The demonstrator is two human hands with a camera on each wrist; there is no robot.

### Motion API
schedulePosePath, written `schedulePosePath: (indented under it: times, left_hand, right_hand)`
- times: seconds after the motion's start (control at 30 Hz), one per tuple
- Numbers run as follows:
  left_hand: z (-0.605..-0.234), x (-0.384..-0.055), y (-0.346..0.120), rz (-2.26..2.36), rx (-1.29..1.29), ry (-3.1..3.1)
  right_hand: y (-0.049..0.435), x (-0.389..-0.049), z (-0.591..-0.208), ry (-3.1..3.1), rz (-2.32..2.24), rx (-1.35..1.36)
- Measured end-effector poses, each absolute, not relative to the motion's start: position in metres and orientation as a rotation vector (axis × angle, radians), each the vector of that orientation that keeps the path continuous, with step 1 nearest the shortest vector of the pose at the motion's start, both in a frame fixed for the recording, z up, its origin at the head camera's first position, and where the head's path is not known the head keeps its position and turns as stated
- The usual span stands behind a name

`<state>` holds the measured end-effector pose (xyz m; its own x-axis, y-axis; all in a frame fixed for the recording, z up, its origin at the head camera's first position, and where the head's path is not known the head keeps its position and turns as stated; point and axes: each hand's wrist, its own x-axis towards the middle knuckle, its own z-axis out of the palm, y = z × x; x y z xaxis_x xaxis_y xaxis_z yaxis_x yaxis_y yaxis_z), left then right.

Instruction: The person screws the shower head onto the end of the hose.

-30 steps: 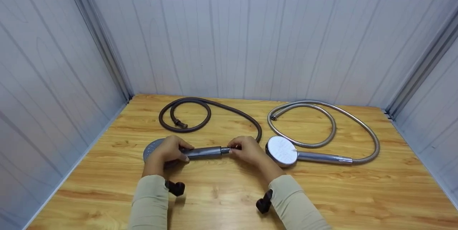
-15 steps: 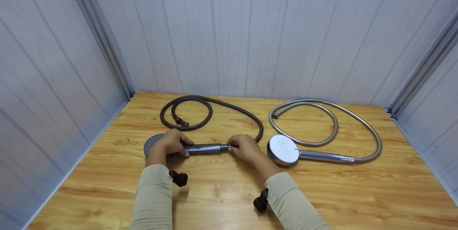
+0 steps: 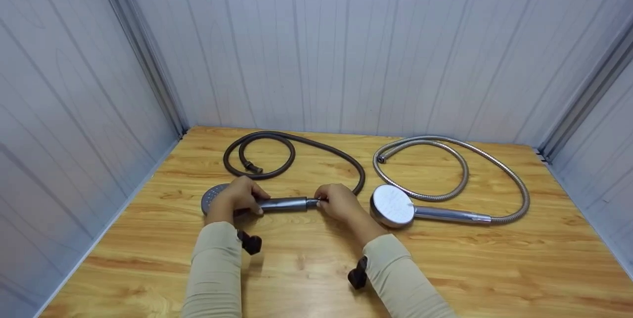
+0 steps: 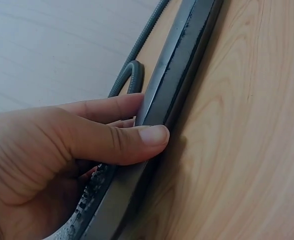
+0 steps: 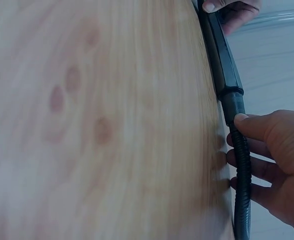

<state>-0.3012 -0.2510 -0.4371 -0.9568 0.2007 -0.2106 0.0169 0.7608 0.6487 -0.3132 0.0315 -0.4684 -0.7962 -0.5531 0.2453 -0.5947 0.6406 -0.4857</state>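
Observation:
A dark grey shower head [image 3: 283, 204] lies at the left of the table, its round spray face turned up. My left hand [image 3: 238, 196] grips its handle close to the head, thumb on the near side, as the left wrist view shows. At the handle's other end, my right hand [image 3: 339, 202] pinches the collar [image 5: 232, 107] of a dark shower hose [image 3: 357, 167]. Collar and handle meet end to end; how tightly they are joined I cannot tell. Behind the hands the hose loops round to a loose end fitting [image 3: 253, 167].
A chrome shower head [image 3: 393, 205] lies right of my right hand, joined to a silver hose [image 3: 509, 174] coiled behind it. The wooden table [image 3: 296, 273] is bounded by white panel walls [image 3: 316, 51] at the back and sides.
Both hands keep their places on the shower head and the hose collar. The whole view has shifted slightly; the things on the table look otherwise the same.

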Motion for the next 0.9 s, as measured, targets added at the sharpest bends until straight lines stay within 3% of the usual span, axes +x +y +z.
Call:
schedulePosePath:
  times: [0.9]
  left_hand:
    - [-0.438, -0.29, -0.244, 0.986, 0.279, 2.808]
  right_hand:
    - [0.039, -0.307, -0.46, -2.745, 1.025, 0.984]
